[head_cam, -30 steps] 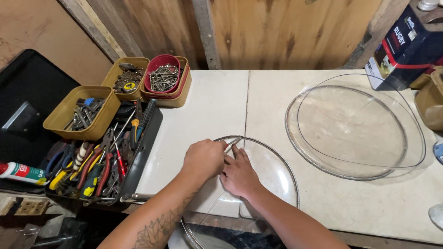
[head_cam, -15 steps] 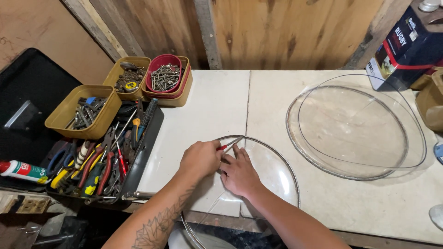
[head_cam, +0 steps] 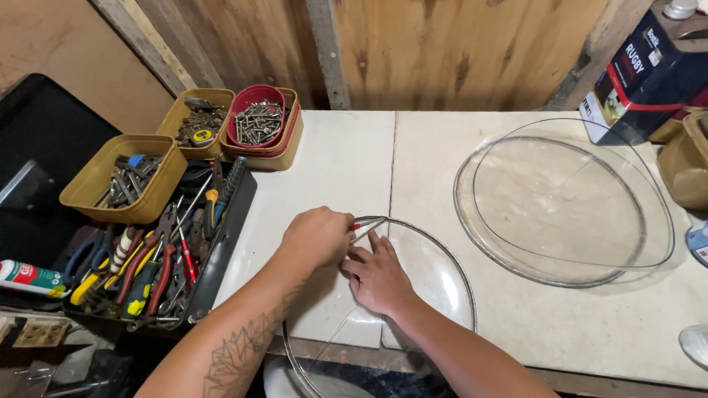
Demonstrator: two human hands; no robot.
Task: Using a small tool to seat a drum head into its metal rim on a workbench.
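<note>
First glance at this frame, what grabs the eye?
Dead centre, the left hand and right hand meet at the metal rim of a clear round pane that hangs over the counter's near edge, the left gripping a slim red-handled tool. At far left sits a tray of pliers and screwdrivers with tubs of screws behind it; at right, a larger clear dish lies on the white counter.

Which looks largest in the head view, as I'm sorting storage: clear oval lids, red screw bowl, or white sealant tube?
1. Clear oval lids
2. Red round screw bowl
3. White sealant tube, partly cut off
</note>
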